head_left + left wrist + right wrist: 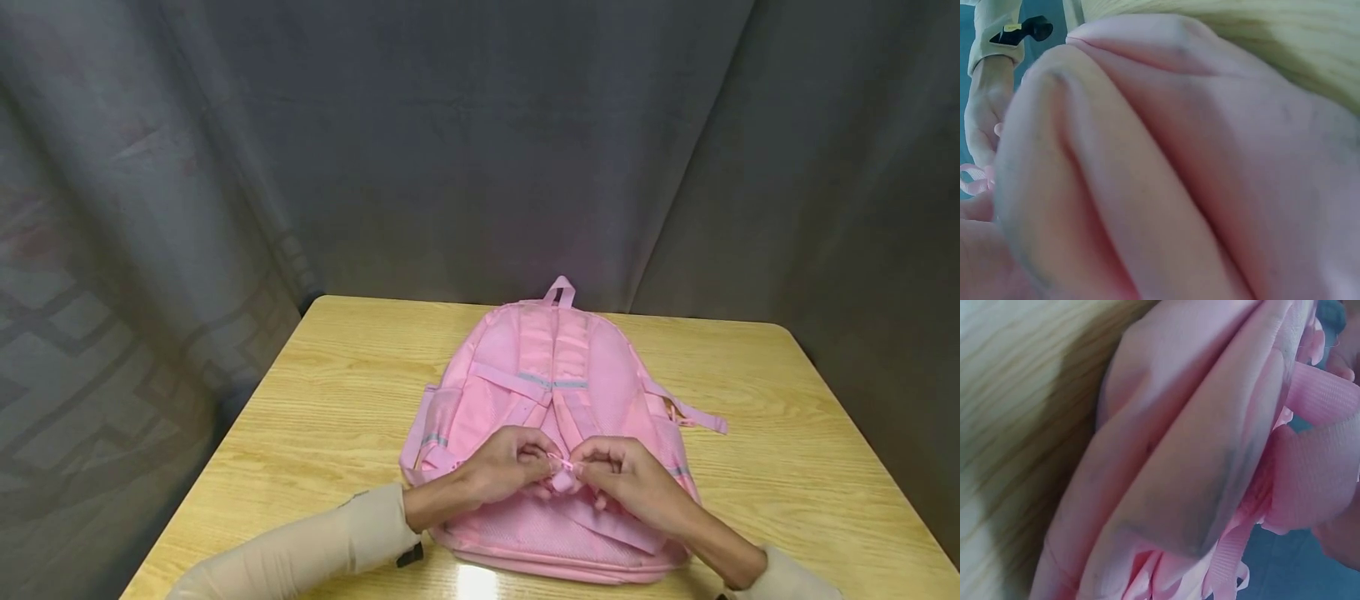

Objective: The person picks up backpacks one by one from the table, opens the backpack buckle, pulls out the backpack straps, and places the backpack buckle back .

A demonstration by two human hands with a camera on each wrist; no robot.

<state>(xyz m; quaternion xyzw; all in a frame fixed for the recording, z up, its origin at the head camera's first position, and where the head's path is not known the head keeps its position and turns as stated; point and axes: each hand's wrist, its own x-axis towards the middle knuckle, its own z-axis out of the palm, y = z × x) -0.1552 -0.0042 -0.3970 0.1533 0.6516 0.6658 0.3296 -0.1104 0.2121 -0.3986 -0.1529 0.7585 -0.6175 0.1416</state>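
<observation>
A pink backpack [495, 533] lies on the table with its shoulder straps [555, 342] facing up and its top loop pointing away from me. Over its lower middle, my left hand [506, 468] and my right hand [637, 483] meet at a short piece of pink webbing strap [562, 481]. Each pinches it between thumb and fingers, close to a small pink plastic piece whose kind is too small to tell. In the right wrist view the wide webbing [1319, 478] loops beside the bag. The left wrist view shows mostly folded pink fabric [1147, 156], with the webbing loop [974, 180] at its left edge.
The wood-grain table [337, 400] extends on both sides of the bag. A loose strap end [705, 419] sticks out at the bag's right, and a side pocket [438, 417] is on its left. Grey curtains [480, 150] hang behind and beside the table.
</observation>
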